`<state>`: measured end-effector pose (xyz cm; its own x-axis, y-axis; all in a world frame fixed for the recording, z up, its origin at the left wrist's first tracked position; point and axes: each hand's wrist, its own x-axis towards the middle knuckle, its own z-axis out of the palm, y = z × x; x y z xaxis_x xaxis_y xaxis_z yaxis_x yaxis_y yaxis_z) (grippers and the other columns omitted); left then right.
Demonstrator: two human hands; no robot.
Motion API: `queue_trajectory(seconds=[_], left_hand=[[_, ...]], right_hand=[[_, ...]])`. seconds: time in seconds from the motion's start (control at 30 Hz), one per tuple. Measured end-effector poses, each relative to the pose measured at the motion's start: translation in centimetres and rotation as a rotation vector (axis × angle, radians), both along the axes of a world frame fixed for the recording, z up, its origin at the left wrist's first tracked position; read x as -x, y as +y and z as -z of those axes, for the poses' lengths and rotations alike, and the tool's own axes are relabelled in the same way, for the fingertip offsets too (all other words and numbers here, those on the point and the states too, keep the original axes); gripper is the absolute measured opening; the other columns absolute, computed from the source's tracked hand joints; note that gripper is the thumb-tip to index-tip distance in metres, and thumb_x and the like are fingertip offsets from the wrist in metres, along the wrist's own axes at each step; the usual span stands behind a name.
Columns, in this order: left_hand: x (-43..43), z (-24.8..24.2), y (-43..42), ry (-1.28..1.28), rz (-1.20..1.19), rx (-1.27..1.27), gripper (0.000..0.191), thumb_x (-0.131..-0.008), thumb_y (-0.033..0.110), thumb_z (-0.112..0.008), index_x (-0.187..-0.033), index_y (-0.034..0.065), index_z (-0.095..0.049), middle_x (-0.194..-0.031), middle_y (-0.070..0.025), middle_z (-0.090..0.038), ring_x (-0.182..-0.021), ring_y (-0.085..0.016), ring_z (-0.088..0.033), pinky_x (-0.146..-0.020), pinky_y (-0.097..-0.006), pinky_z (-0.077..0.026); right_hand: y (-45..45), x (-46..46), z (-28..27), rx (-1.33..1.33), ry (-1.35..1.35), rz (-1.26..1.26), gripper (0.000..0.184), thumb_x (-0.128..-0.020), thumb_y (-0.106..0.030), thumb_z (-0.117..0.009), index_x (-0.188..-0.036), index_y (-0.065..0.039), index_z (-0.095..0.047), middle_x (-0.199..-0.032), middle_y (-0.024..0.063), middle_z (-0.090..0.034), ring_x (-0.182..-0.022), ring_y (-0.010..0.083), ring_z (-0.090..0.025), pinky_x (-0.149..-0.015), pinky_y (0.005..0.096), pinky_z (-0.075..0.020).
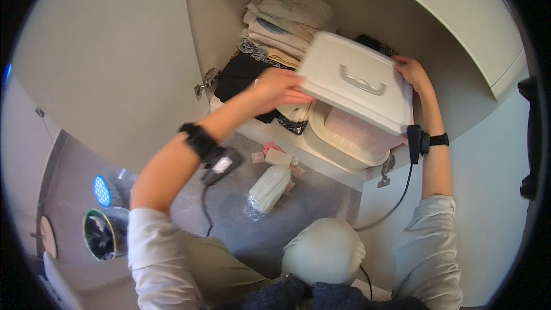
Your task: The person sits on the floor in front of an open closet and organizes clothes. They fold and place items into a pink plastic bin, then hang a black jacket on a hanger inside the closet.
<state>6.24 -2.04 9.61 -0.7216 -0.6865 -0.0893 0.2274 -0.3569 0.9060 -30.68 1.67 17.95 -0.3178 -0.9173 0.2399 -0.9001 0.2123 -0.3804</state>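
Observation:
A white lidded storage box with a grey handle is tilted between my two hands inside an open cabinet. My left hand, slightly blurred, grips its left edge with the fingers at the rim. My right hand holds the far right edge. Below the lid shows a pale pink surface; whether it is the box's body cannot be told. Under the box stands a cream plastic tub on the cabinet floor, its far part hidden by the box.
Folded cloths and black fabric are stacked at the cabinet's left. Open doors with hinges flank me. A plastic-wrapped white pack and small packets lie on the floor. A waste bin stands left.

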Motion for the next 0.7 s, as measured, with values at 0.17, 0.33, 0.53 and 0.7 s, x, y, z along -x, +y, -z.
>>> queue_trajectory(seconds=[0.17, 0.33, 0.53, 0.7], left_hand=[[9.3, 0.9, 1.7, -0.354, 0.027, 0.289, 0.027, -0.087, 0.014, -0.051, -0.094, -0.0124, -0.047, -0.073, -0.0184, -0.059, -0.058, -0.024, -0.062, -0.053, -0.0308, -0.055], [11.3, 2.1, 2.1, -0.324, -0.146, 0.262, 0.022, -0.083, 0.01, -0.056, -0.086, -0.0094, -0.048, -0.07, -0.0159, -0.058, -0.053, -0.023, -0.06, -0.047, -0.0318, -0.054], [12.3, 2.3, 0.9, -0.286, -0.268, 0.11, 0.025, -0.079, 0.009, -0.06, -0.085, -0.0122, -0.048, -0.07, -0.018, -0.057, -0.055, -0.026, -0.062, -0.046, -0.0324, -0.055], [12.6, 2.6, 0.9, -0.229, -0.313, 0.0, 0.027, -0.076, 0.008, -0.063, -0.081, -0.0134, -0.048, -0.071, -0.02, -0.056, -0.056, -0.028, -0.062, -0.046, -0.0321, -0.055]], right_hand=[[-1.0, 9.2, 2.0, -0.296, 0.178, 0.116, 0.035, -0.073, -0.008, -0.058, -0.107, -0.01, -0.061, -0.101, 0.0146, -0.063, -0.09, 0.0229, -0.059, -0.078, 0.0321, -0.0456], [-0.3, 11.4, 6.5, -0.244, 0.056, 0.165, 0.037, -0.074, -0.009, -0.058, -0.11, -0.015, -0.06, -0.107, 0.0127, -0.06, -0.095, 0.0234, -0.058, -0.081, 0.0331, -0.0461], [-1.5, 12.4, 9.4, -0.282, 0.176, 0.192, 0.032, -0.078, -0.015, -0.052, -0.109, -0.016, -0.061, -0.107, 0.0117, -0.06, -0.098, 0.0266, -0.057, -0.083, 0.0345, -0.0457], [-1.5, 13.8, 10.2, -0.174, 0.229, 0.068, 0.033, -0.08, -0.017, -0.045, -0.109, -0.014, -0.059, -0.104, 0.0163, -0.06, -0.096, 0.0313, -0.057, -0.084, 0.0378, -0.0447]])
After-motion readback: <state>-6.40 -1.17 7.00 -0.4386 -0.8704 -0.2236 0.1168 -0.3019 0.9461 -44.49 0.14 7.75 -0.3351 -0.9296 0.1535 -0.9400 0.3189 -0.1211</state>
